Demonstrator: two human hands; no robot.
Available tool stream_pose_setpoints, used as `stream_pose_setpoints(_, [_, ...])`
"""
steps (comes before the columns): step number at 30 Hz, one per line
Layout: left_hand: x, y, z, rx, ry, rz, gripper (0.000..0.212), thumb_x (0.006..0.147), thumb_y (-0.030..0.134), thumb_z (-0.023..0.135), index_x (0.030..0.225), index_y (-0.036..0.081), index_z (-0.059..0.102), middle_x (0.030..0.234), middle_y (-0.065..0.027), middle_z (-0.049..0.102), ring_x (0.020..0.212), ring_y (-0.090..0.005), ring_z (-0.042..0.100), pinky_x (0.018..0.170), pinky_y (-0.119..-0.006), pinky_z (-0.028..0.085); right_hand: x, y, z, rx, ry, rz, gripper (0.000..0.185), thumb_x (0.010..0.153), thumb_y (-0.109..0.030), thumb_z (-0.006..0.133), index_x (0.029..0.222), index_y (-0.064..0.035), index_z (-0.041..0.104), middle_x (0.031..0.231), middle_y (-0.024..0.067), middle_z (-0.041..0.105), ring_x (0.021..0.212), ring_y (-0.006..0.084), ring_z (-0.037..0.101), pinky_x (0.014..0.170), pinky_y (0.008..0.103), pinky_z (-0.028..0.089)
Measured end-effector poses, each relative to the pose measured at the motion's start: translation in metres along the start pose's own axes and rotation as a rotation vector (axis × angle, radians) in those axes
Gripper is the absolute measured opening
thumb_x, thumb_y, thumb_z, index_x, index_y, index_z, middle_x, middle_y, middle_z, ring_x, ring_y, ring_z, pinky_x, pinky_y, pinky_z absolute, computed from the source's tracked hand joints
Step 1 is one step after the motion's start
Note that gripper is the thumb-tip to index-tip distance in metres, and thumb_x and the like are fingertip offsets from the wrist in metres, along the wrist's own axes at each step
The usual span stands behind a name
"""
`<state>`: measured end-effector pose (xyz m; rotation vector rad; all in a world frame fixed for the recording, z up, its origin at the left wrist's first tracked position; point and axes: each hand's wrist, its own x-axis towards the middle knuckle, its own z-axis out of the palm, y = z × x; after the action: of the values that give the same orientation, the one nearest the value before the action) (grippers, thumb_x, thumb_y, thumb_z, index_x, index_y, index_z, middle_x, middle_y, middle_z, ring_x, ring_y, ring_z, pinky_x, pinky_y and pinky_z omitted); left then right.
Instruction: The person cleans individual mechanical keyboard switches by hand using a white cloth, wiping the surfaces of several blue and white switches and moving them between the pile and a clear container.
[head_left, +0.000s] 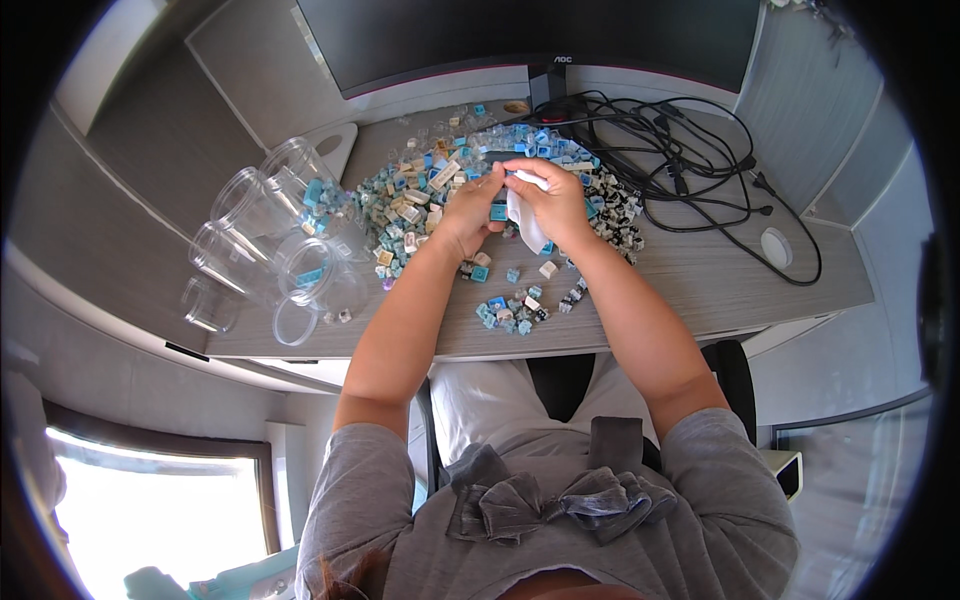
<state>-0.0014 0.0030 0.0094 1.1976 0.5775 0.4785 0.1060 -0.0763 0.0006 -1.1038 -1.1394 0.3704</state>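
Observation:
My right hand (561, 196) grips a folded white cloth (527, 223), which hangs down from its fingers. My left hand (471, 211) is up against it, and the fingertips of both meet over the pile. Whatever lies between those fingertips is too small and covered to make out. A teal keycap (499, 212) shows by the left palm; whether it is held or lies behind is unclear. Around and beneath both hands spreads a heap of loose keycaps (416, 196), white, blue and teal. Black-and-clear key switches (619, 214) lie at its right side.
Clear plastic jars (244, 199) crowd the left, some holding keycaps. Tangled black cables (675, 161) and a white round lid (776, 247) lie on the right. A small group of switches (514, 311) sits near the desk's front edge. An AOC monitor (540, 37) stands behind.

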Motion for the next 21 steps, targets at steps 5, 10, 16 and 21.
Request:
stream_pose_setpoints(5, [-0.003, 0.002, 0.004, 0.018, -0.026, 0.024, 0.044, 0.085, 0.047, 0.047, 0.103, 0.007, 0.052, 0.077, 0.0016, 0.053, 0.058, -0.0064, 0.045, 0.043, -0.019, 0.032, 0.000, -0.002, -0.002, -0.031, 0.030, 0.036, 0.013, 0.075, -0.006, 0.064, 0.087, -0.0010, 0.062, 0.078, 0.0050, 0.063, 0.067, 0.0079, 0.057, 0.058, 0.0222, 0.045])
stream_pose_setpoints(10, [-0.001, 0.001, 0.005, 0.053, 0.021, 0.042, 0.040, 0.086, 0.041, 0.048, 0.105, 0.006, 0.052, 0.080, 0.0009, 0.054, 0.057, -0.0065, 0.044, 0.043, -0.019, 0.031, 0.002, 0.005, -0.002, 0.088, 0.061, 0.059, 0.011, 0.076, -0.006, 0.062, 0.085, -0.0011, 0.060, 0.078, 0.0045, 0.062, 0.065, 0.0081, 0.056, 0.058, 0.0214, 0.045])
stream_pose_setpoints(16, [0.006, 0.005, -0.010, -0.232, -0.033, 0.018, 0.025, 0.087, 0.030, 0.046, 0.099, 0.009, 0.052, 0.080, 0.0005, 0.050, 0.056, -0.0083, 0.043, 0.041, -0.019, 0.028, 0.004, 0.012, -0.013, 0.083, 0.048, 0.176, 0.010, 0.073, -0.007, 0.064, 0.080, -0.0031, 0.058, 0.077, 0.0062, 0.061, 0.069, 0.0131, 0.058, 0.060, 0.0258, 0.046])
stream_pose_setpoints(21, [-0.001, 0.015, -0.014, -0.459, -0.124, 0.079, 0.028, 0.087, 0.033, 0.044, 0.100, 0.009, 0.048, 0.080, -0.0017, 0.049, 0.058, -0.0091, 0.042, 0.038, -0.017, 0.027, -0.008, 0.020, -0.005, -0.599, -0.299, -0.028, 0.021, 0.063, -0.017, 0.069, 0.076, -0.0074, 0.057, 0.081, 0.0098, 0.056, 0.079, 0.0294, 0.055, 0.066, 0.0382, 0.043])
